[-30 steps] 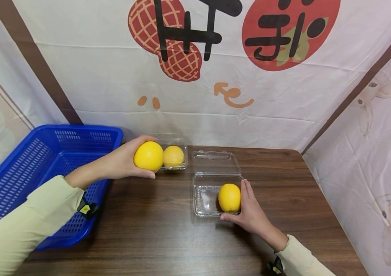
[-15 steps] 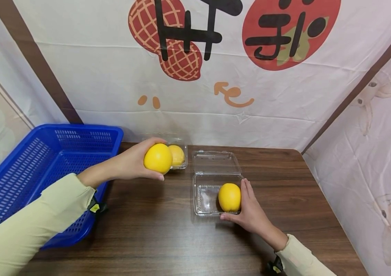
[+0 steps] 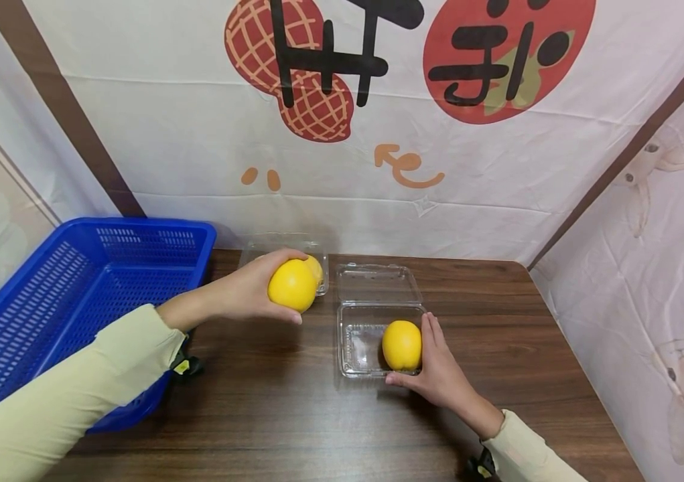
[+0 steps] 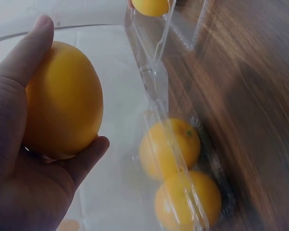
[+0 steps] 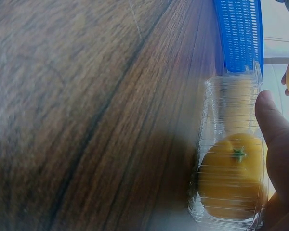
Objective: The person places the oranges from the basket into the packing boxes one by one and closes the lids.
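My left hand (image 3: 251,286) grips a yellow-orange orange (image 3: 291,286) above the table, thumb and fingers spread round its sides. Behind it stands a clear plastic clamshell (image 3: 322,286); the left wrist view shows two oranges (image 4: 169,149) inside. A second clamshell (image 3: 356,361) lies on the table with its lid (image 3: 378,284) folded back. One orange (image 3: 401,345) sits in the right part of its base. My right hand (image 3: 441,368) rests against that clamshell's near right corner, fingers straight along the right side and thumb at the front edge.
A blue perforated plastic basket (image 3: 137,244) stands at the left, partly behind my left arm. The brown wooden table (image 3: 293,415) ends at a printed white curtain (image 3: 197,147) at the back, with another curtain (image 3: 649,268) on the right.
My left hand has carried its orange rightward and slightly nearer to me, toward the lidded-back clamshell. The right hand and the orange beside it have stayed put.
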